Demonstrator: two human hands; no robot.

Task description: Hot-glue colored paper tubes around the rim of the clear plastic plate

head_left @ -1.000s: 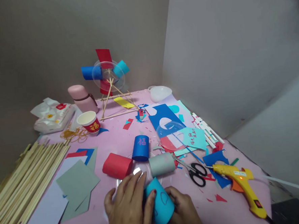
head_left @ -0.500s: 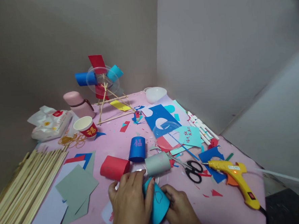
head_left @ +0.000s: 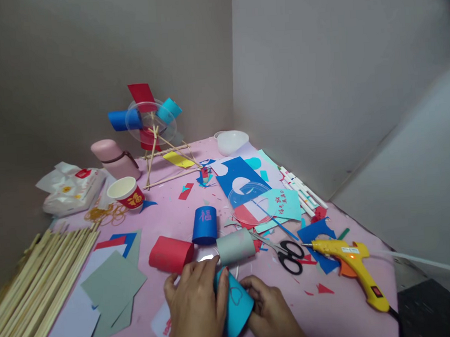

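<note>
Between my two hands is a teal paper tube (head_left: 239,310) with a heart drawn on it. My left hand (head_left: 197,300) reaches over a clear plastic disc (head_left: 207,254), its thumb side pressed to the tube. Curled fingers of my right hand (head_left: 269,305) grip the tube's right edge. Around the disc sit a red paper tube (head_left: 171,254), a blue paper tube (head_left: 204,225) with pink writing and a grey paper tube (head_left: 235,245). A white paper piece (head_left: 160,322) with red marks shows partly beside my left wrist. My palms hide the tube's underside.
To the right lie black-handled scissors (head_left: 290,257) and a yellow glue gun (head_left: 352,262). Bundled wooden sticks (head_left: 45,286) and grey card (head_left: 113,282) lie left. Behind stand a paper cup (head_left: 129,194), a pink flask (head_left: 113,157) and a stick-framed wheel (head_left: 151,123).
The view has shifted slightly, so the table things appear a little further left. Both hands keep almost the same hold on the teal paper tube.
</note>
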